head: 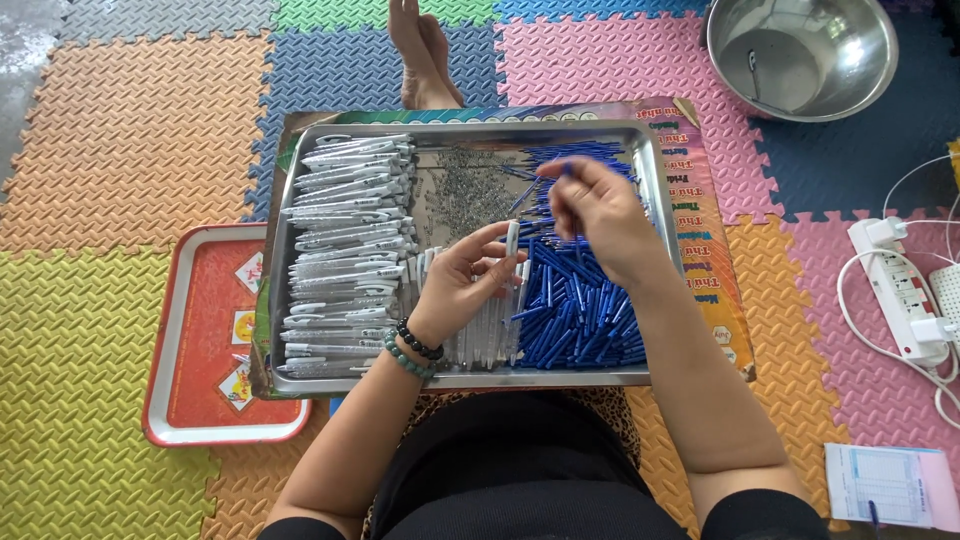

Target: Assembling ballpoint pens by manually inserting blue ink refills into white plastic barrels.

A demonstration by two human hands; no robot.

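A metal tray (450,380) lies on my lap. It holds white pen bodies (345,250) stacked at the left, small metal springs (470,185) at the top middle and blue pen parts (575,310) at the right. My left hand (462,285), with bead bracelets on the wrist, holds a white pen barrel (511,240) upright over the tray's middle. Just to its right my right hand (600,215) hovers over the blue parts, its fingers pinched on a small blue piece (567,171).
The tray rests on a colourful printed board (705,240). A red tray (195,340) lies on the foam mat at the left, and a steel bowl (800,55) stands at the top right. A power strip with cables (900,290) and a paper pad (885,485) lie at the right. Bare feet (420,50) show beyond the tray.
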